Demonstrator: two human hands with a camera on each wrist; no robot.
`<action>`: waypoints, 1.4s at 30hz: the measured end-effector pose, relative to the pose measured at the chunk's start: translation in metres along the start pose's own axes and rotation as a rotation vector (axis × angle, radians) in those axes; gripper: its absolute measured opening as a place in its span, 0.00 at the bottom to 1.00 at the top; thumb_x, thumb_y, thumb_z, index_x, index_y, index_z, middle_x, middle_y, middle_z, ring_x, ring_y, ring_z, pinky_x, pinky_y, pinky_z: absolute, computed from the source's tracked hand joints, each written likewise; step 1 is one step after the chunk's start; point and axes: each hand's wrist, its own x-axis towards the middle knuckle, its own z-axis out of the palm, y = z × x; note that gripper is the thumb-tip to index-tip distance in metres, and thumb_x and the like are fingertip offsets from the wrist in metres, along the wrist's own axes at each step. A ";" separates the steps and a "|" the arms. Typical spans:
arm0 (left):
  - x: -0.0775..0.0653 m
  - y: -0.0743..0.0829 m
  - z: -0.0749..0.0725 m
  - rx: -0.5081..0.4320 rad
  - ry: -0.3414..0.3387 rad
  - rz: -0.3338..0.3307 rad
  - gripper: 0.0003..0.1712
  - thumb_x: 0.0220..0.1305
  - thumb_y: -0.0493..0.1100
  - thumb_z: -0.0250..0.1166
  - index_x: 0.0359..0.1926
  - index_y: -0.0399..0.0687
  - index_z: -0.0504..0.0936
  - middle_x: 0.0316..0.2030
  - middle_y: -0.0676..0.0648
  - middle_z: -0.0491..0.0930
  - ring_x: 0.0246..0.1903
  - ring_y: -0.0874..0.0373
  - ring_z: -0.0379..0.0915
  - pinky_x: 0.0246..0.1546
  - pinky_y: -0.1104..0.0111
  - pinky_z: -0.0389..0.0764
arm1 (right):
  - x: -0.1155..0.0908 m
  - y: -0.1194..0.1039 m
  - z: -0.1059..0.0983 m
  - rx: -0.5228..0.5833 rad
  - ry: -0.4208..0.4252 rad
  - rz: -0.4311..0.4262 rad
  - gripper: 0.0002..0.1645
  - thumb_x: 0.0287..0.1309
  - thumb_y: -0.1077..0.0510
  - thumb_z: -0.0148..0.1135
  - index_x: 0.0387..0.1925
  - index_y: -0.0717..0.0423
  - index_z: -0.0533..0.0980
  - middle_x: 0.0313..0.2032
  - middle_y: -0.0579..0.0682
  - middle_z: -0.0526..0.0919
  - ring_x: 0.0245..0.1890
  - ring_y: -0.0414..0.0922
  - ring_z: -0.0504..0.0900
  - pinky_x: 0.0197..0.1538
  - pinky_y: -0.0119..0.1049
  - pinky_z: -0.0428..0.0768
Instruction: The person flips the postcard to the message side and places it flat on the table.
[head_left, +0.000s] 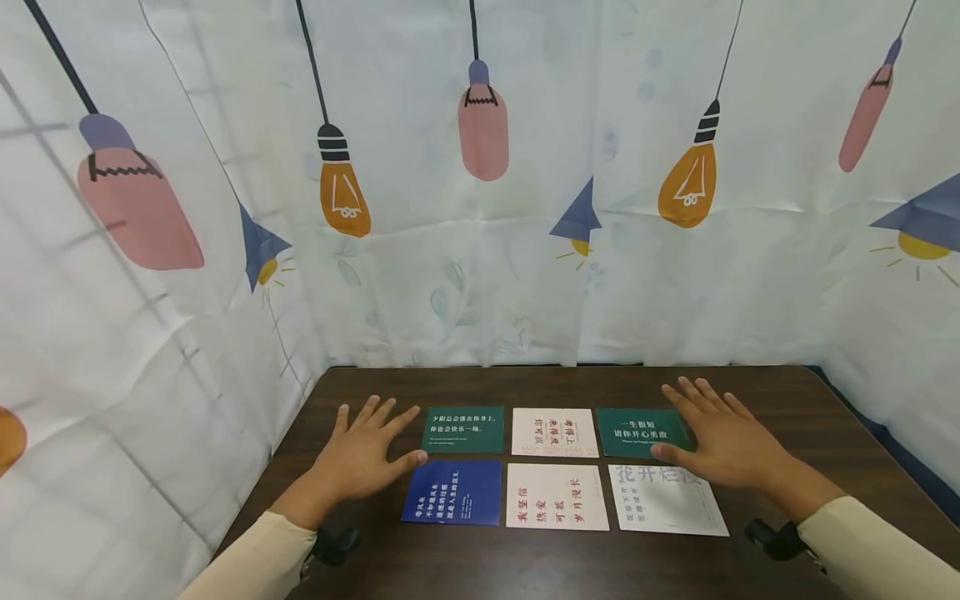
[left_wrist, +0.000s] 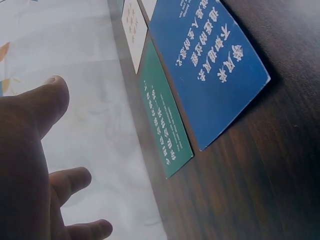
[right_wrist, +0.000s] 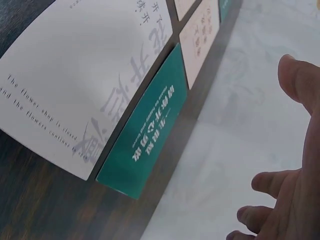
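Note:
Several printed cards lie in two rows on a dark wooden table. In the back row are a green card [head_left: 463, 430], a cream card [head_left: 555, 432] and another green card [head_left: 643, 433]. The front row has a blue card [head_left: 452, 492], a cream card [head_left: 557, 497] and a white card [head_left: 667, 502]. My left hand [head_left: 363, 454] spreads its fingers at the cards' left side, nearest the blue and green ones. My right hand [head_left: 726, 437] is likewise spread, overlapping the right green card and the white card in the head view. Both wrist views show the hands raised off the cards, holding nothing.
The brown table [head_left: 540, 567] ends at a back edge against a white curtain [head_left: 480, 283] printed with lamps and bulbs. More curtain hangs at the left and right. Dark wrist straps with cameras [head_left: 335, 546] sit below both hands.

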 end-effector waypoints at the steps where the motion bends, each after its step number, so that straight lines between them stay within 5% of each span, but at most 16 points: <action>1: -0.001 0.000 0.001 -0.001 0.000 0.001 0.50 0.66 0.81 0.47 0.78 0.58 0.64 0.75 0.32 0.59 0.76 0.31 0.43 0.66 0.29 0.34 | 0.001 0.000 0.001 -0.002 0.003 -0.002 0.60 0.63 0.24 0.57 0.78 0.61 0.56 0.76 0.70 0.53 0.75 0.71 0.50 0.69 0.71 0.46; 42: -0.014 -0.011 0.031 -0.053 -0.019 -0.022 0.44 0.68 0.71 0.59 0.76 0.54 0.68 0.71 0.34 0.67 0.73 0.30 0.51 0.67 0.30 0.43 | 0.014 -0.038 0.037 0.039 0.050 -0.076 0.55 0.61 0.24 0.59 0.76 0.58 0.64 0.75 0.65 0.60 0.76 0.66 0.53 0.70 0.68 0.51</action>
